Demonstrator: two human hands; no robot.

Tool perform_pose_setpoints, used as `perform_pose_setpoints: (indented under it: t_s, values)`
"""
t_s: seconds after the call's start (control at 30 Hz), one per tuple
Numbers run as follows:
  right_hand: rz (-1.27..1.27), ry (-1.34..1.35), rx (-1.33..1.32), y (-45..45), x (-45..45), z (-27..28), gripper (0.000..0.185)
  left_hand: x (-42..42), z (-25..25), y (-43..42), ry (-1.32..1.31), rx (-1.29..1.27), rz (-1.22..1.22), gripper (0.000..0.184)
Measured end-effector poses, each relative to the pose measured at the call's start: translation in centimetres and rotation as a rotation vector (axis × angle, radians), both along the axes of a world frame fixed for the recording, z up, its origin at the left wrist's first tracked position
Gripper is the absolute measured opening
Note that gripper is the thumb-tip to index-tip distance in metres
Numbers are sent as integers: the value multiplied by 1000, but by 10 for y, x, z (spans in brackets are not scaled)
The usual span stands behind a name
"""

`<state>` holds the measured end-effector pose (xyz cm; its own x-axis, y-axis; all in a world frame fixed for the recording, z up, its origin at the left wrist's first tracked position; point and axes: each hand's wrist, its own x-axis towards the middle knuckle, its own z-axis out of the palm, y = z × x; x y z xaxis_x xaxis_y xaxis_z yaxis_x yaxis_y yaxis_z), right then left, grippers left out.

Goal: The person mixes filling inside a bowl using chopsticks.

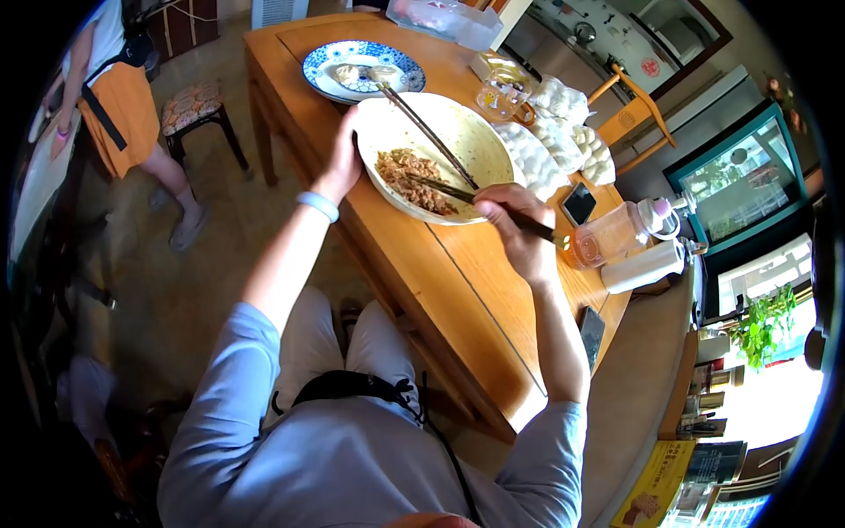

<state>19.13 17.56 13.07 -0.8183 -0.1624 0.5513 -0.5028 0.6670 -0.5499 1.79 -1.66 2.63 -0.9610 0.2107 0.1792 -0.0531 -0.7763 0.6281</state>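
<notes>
A large cream-coloured bowl (480,141) stands on the wooden table in front of me. My left hand (341,158) is closed on its left rim. Minced filling (412,172), brown and lumpy, lies in the left part of the bowl. My right hand (521,231) grips dark chopsticks (444,187) with their tips in the filling. More dark chopsticks (427,132) slant across the bowl over its far rim. Just behind the bowl, a blue-and-white patterned plate (319,66) holds a few pale pieces that look like dumplings.
Bagged white round items (559,141), a glass mug (502,95) and a clear plastic box (444,19) stand farther back on the table (475,273). To the right are two phones (578,204), a bottle (609,236) and a white cylinder (644,267). A person (119,114) stands at left near a stool (192,106).
</notes>
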Motion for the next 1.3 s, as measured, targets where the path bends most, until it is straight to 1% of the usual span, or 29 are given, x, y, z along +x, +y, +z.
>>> perform_pose_setpoints:
  t_s: [0.03,0.07,0.1,0.2,0.23,0.27,0.3,0.37,0.5,0.53,0.63,0.67,0.77,0.8,0.9,1.0,1.1,1.13,1.27,1.3]
  values:
    - [-94,8,-53,4,3,2,13,-13,-4,-8,-31,75,-104,49]
    - [-145,-40,-196,12,3,-4,17,-22,-3,-14,-50,41,-142,48]
    - [-148,-27,-270,18,3,-8,18,-33,-2,-20,-67,2,-182,47]
    - [-143,-32,-509,24,6,-13,25,-52,25,-30,1,-476,-229,45]
    - [-152,-34,-539,24,6,-14,25,-60,31,-32,31,-658,-247,46]
    - [-159,-30,-568,24,6,-14,25,-71,31,-31,130,-785,-224,47]
    - [-167,-23,-597,26,4,-13,26,-80,30,-28,124,-850,-261,47]
    - [-161,-10,-616,29,2,-14,26,-85,44,-20,115,-987,-342,48]
    - [-178,-29,-643,36,4,-13,26,-93,49,-9,20,-851,-416,42]
    - [-180,-20,-643,37,4,-13,26,-86,55,-5,-1,-832,-393,36]
    - [-207,-35,-652,42,2,-12,26,-97,54,-1,38,-842,-324,30]
    - [-207,-37,-647,44,1,-12,27,-103,55,1,38,-911,-289,25]
    - [-203,-48,-668,46,1,-11,28,-106,51,-1,63,-815,-252,23]
    - [-202,-54,-668,46,2,-11,28,-107,51,-5,34,-772,-324,22]
    - [-195,-48,-700,50,1,-14,28,-130,41,-1,135,-888,-266,22]
    - [-215,-53,-692,55,1,-15,28,-122,56,19,94,-985,-122,21]
    - [-204,-54,-698,58,-1,-17,29,-119,67,32,-8,-991,-103,22]
    - [-201,-48,-711,57,-1,-16,30,-130,70,37,11,-1050,-138,18]
    - [-209,-43,-706,63,-2,-15,32,-146,64,56,-23,-1000,-83,11]
    - [-215,-46,-707,64,-2,-16,32,-146,64,60,9,-1018,-81,13]
